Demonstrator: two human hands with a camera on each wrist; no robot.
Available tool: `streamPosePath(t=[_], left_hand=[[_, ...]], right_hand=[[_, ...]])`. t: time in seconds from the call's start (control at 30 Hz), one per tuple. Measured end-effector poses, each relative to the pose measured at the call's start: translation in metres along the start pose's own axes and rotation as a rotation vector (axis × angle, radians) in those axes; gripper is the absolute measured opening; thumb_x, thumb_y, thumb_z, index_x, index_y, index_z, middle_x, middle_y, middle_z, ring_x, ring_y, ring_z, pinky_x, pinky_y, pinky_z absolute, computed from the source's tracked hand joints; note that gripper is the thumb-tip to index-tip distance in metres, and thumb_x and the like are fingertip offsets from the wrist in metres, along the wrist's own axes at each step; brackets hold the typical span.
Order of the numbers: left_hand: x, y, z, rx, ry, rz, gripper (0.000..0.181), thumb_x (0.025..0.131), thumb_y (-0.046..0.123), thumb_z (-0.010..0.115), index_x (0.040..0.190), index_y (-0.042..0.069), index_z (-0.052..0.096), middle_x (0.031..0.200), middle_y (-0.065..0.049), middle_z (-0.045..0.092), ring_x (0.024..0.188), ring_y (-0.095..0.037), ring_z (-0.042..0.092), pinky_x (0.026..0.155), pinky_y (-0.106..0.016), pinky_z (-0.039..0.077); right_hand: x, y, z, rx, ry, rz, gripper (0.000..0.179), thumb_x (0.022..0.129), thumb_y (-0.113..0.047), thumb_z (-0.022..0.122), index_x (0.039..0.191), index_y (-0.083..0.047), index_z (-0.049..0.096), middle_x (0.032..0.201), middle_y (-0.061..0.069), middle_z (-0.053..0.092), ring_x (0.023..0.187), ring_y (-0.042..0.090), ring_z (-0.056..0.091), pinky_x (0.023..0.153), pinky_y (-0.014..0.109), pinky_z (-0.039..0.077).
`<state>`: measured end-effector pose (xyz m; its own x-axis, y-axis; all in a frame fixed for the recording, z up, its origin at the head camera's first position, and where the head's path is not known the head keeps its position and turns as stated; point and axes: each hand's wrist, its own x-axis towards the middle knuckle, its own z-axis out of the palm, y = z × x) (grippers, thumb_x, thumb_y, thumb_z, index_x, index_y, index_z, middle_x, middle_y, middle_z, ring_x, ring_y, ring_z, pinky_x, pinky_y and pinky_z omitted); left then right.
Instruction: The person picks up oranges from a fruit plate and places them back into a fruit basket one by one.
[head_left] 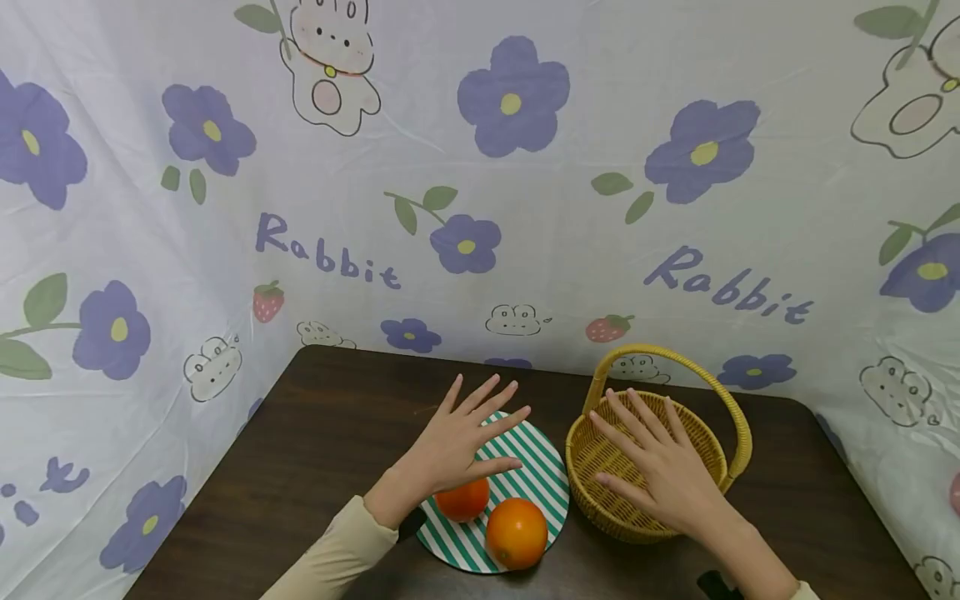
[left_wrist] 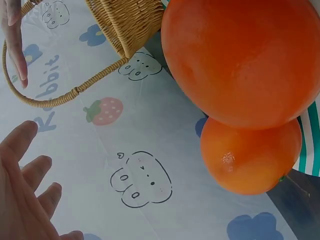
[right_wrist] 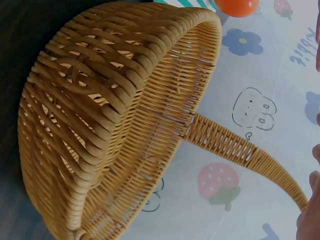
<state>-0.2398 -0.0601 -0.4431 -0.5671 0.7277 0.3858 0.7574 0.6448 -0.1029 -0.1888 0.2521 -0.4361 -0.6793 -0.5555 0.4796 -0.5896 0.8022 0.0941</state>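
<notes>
In the head view my left hand [head_left: 457, 446], fingers spread, hovers over a round green-and-white striped mat [head_left: 551, 483]. It partly covers a smooth red-orange round fruit [head_left: 462, 502]; an orange [head_left: 517, 533] sits nearer me on the mat. My right hand [head_left: 663, 471], also spread, is over the yellow wicker basket [head_left: 622, 521], whose arched handle stands upright. Neither hand holds anything. Up close in the left wrist view, a large red-orange fruit [left_wrist: 240, 60] overlaps a smaller orange fruit [left_wrist: 250, 160] with a green stem and thin thread. The right wrist view shows the basket's woven side [right_wrist: 75, 105].
The dark wooden table [head_left: 322, 425] meets a white cloth backdrop [head_left: 525, 192] printed with purple flowers, rabbits and strawberries. The basket stands just right of the mat, its handle [head_left: 738, 425] rising on the right side.
</notes>
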Motion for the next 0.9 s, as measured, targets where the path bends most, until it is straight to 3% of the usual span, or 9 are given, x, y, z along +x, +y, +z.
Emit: streamPosePath(t=[0.33,0.63,0.9], left_hand=[[-0.005,0.000,0.006,-0.048,0.018,-0.032,0.066,0.090,0.067,0.030,0.146,0.032,0.027,0.155,0.001,0.018,0.143,-0.022,0.011,0.112,-0.058,0.003],[-0.014,0.002,0.016,-0.087,0.024,-0.070,0.067,0.090,0.065,0.032,0.148,0.036,0.015,0.155,0.003,0.014,0.143,-0.020,0.010,0.113,-0.055,0.003],[-0.019,0.008,0.021,-0.127,0.074,-0.076,0.066,0.092,0.062,0.032,0.148,0.031,0.017,0.155,0.002,0.017,0.142,-0.021,0.017,0.112,-0.054,0.012]], right_hand=[[-0.011,0.000,0.001,0.033,0.013,0.058,0.070,0.087,-0.057,0.050,0.146,-0.025,0.031,0.155,0.005,0.016,0.142,0.030,0.013,0.114,0.051,-0.002],[-0.026,0.000,0.001,0.089,0.009,0.127,0.068,0.087,-0.048,0.057,0.146,-0.025,0.031,0.154,0.006,0.018,0.143,0.026,0.009,0.115,0.045,-0.003],[-0.038,-0.002,0.005,0.140,0.049,0.182,0.070,0.086,-0.039,0.063,0.146,-0.022,0.031,0.153,0.011,0.021,0.143,0.025,0.009,0.116,0.043,-0.003]])
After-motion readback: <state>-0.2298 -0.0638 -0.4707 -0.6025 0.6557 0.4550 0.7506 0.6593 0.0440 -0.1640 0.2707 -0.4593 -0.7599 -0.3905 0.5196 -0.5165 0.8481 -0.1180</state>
